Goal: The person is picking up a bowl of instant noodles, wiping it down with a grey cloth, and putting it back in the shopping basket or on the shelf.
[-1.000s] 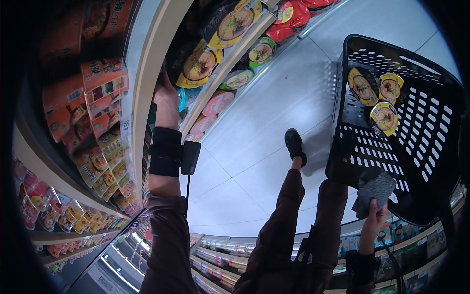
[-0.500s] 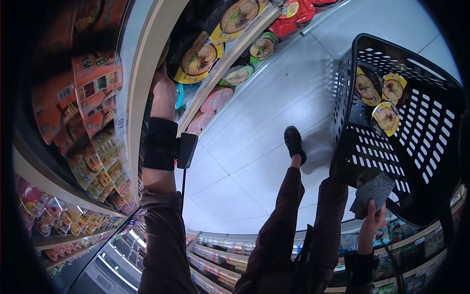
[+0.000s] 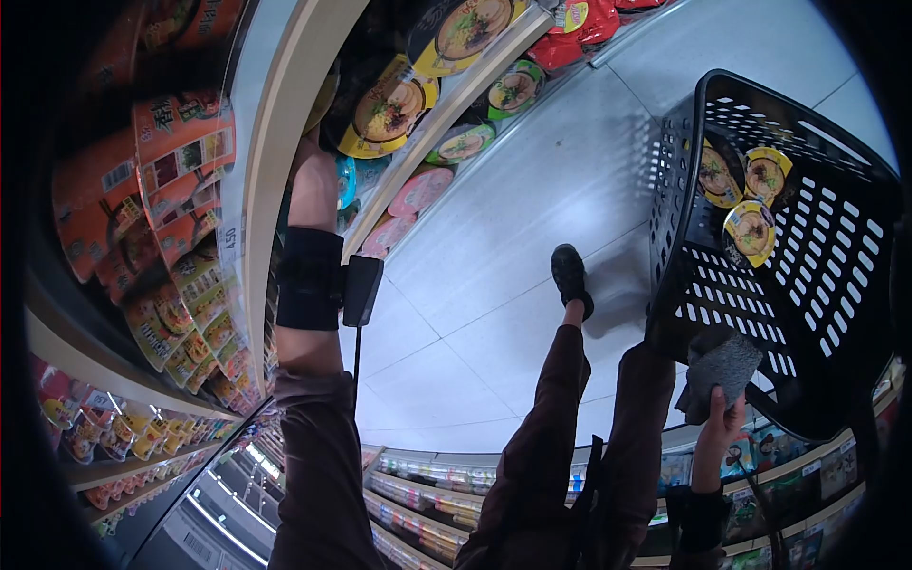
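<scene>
My left hand (image 3: 312,176) reaches into a shelf, beside a black and yellow noodle bowl (image 3: 389,109); its fingers are hidden in the shadow there. A teal-lidded cup (image 3: 346,180) sits right by the hand. At the lower right, my right hand (image 3: 726,418) is closed on a grey cloth (image 3: 720,369) at the near edge of a black shopping basket (image 3: 698,171). Inside the basket lie several yellow-rimmed noodle bowls (image 3: 750,233).
Orange noodle packs (image 3: 185,152) fill the shelf at the left. Pink-lidded cups (image 3: 421,191) and green-rimmed bowls (image 3: 514,89) line the lower shelf, with red bags (image 3: 579,33) farther along. Tiled floor (image 3: 456,313) lies between shelf and basket. More stocked shelves (image 3: 427,494) run behind my legs.
The basket and the bowls in it have shifted slightly right in view. My left hand is still in the shelf, and the nearby bowl has moved only a little.
</scene>
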The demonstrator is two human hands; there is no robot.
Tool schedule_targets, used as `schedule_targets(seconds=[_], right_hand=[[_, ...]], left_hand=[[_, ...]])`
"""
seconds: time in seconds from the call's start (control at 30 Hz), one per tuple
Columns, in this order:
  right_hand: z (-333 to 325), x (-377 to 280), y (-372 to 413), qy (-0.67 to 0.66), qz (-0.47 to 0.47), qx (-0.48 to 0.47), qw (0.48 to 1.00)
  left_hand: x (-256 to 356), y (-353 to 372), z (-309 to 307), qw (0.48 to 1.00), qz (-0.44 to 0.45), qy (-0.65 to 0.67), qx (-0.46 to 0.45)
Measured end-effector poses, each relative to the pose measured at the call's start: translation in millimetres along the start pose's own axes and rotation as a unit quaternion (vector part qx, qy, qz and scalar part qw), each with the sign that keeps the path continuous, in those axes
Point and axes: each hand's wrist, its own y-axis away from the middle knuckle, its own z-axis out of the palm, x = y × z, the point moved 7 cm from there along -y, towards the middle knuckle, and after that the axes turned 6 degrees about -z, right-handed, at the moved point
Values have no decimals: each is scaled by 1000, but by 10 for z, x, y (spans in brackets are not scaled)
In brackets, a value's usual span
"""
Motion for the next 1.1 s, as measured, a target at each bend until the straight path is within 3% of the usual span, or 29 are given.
schedule_targets(seconds=[0.53, 1.1], right_hand=[[106, -57, 1, 7, -6, -17, 1000], [14, 10, 94, 17, -11, -11, 1000]], left_hand=[[-77, -315, -274, 986, -24, -163, 23], [-372, -341, -336, 936, -56, -345, 47]])
